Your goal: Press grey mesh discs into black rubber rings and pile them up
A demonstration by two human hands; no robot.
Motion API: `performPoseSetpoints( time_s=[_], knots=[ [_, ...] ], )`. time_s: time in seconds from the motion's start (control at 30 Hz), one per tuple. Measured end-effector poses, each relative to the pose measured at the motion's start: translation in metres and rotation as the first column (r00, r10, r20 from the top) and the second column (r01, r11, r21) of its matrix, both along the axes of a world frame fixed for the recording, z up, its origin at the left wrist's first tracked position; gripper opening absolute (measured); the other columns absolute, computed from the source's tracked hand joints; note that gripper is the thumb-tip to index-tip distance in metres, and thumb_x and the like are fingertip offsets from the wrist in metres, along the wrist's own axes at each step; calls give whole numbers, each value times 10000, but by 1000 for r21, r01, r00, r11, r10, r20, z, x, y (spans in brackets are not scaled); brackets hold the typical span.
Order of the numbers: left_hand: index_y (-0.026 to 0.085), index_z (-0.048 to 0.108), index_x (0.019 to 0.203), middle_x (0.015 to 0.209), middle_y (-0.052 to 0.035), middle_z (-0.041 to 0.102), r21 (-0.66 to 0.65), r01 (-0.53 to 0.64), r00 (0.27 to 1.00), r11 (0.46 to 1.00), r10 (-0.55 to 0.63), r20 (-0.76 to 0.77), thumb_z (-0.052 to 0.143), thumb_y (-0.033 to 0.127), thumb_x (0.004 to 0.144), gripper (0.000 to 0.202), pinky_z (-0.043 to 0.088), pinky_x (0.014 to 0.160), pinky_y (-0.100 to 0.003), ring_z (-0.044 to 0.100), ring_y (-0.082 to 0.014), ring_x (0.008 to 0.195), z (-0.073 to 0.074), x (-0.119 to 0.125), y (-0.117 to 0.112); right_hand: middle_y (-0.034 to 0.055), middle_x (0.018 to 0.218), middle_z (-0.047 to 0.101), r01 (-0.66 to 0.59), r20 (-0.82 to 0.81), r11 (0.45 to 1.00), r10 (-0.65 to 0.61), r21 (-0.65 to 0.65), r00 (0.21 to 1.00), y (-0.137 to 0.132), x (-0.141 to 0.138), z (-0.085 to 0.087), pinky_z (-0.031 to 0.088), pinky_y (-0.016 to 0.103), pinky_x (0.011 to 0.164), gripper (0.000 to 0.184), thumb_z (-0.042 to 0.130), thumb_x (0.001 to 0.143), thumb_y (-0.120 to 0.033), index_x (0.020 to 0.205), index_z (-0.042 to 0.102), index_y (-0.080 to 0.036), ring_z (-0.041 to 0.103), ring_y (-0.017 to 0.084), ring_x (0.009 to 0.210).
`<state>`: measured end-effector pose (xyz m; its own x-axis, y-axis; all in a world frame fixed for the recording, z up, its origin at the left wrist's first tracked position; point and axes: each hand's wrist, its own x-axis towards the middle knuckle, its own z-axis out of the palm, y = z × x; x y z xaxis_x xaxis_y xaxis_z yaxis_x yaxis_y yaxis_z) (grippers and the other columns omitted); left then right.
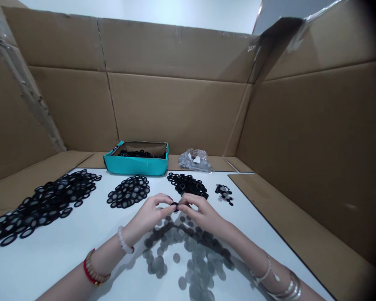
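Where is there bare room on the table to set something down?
Free white table lies below the large black ring pile, beside the left forearm, and right of the small ring pile. It's crowded under the left hand and right hand, among the gray discs, and along the row of ring piles.

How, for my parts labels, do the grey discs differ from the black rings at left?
The grey discs are plain; the black rings have pale centres. The discs look smaller than the rings and lie scattered; the rings are heaped. Both lie on the white table.
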<state>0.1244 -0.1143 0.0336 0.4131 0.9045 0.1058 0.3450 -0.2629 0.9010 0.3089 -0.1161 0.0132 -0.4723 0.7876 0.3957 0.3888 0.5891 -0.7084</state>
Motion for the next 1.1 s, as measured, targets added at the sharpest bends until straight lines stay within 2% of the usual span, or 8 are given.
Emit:
performPoseSetpoints(
  time_s=[0.17, 0.27, 0.37, 0.47, 0.63, 0.8, 0.97, 1.1],
  knots=[
    [178, 634, 682, 809, -27, 616, -39, -20, 999, 999, 21, 26, 546, 338, 776, 206, 431, 708, -281, 570, -203, 796, 0, 1, -2, -12, 721, 505, -20, -25, 997, 18, -79, 1000, 0, 0, 0, 364, 233, 622, 213, 437, 908, -271, 726, 507, -184, 473, 134, 691],
    [181, 646, 691, 881, -46, 610, 85, -49, 999, 995, 47, 25, 566, 305, 768, 167, 423, 791, -300, 571, -207, 861, -10, 2, 2, -18, 696, 473, -4, -19, 999, 3, -53, 1000, -2, -2, -1, 349, 229, 608, 229, 443, 899, -242, 678, 460, -182, 457, 129, 671],
    [185, 648, 691, 911, -55, 589, 242, -119, 993, 963, 116, 27, 591, 241, 745, 96, 410, 840, -316, 564, -211, 902, -17, 2, 5, -23, 681, 437, 10, -26, 1000, -9, 8, 1000, -4, -4, 0, 333, 228, 598, 247, 444, 891, -212, 649, 407, -185, 434, 123, 649],
    [183, 641, 690, 905, -57, 578, 281, -127, 992, 951, 124, 29, 584, 222, 746, 90, 404, 841, -319, 558, -211, 901, -18, 2, 5, -23, 681, 424, 13, -21, 999, -12, 39, 1000, -5, -6, 0, 324, 232, 599, 251, 432, 895, -201, 649, 388, -187, 418, 121, 640],
    [171, 613, 680, 839, -35, 566, 85, 43, 997, 995, -49, 63, 531, 314, 789, 197, 401, 753, -282, 535, -192, 822, -9, 1, 2, -20, 687, 432, 3, -25, 1000, -3, -4, 1000, -1, -4, 0, 322, 232, 601, 259, 431, 907, -254, 659, 407, -184, 426, 125, 659],
    [165, 535, 632, 654, 25, 461, -180, 96, 984, 979, -66, 164, 505, 352, 793, 249, 337, 582, -231, 426, -132, 626, -3, 3, -3, -28, 670, 435, -20, -57, 993, 13, -116, 998, 0, -2, -2, 323, 224, 596, 284, 408, 918, -333, 680, 440, -182, 427, 123, 656],
    [152, 542, 655, 689, 15, 452, -198, 63, 974, 978, -17, 225, 525, 355, 785, 242, 323, 612, -238, 412, -138, 672, -3, 3, -3, -18, 718, 480, -17, -59, 990, 8, -142, 998, -2, -3, -2, 342, 222, 602, 214, 464, 890, -328, 733, 480, -183, 452, 129, 683],
    [158, 505, 621, 656, 32, 403, -216, 72, 971, 974, -20, 237, 546, 333, 768, 232, 283, 565, -228, 359, -120, 621, -2, 3, -3, -20, 683, 463, 15, -55, 995, -20, -101, 998, -3, -5, -2, 337, 227, 594, 229, 467, 882, -288, 680, 460, -179, 441, 126, 655]
  ],
)
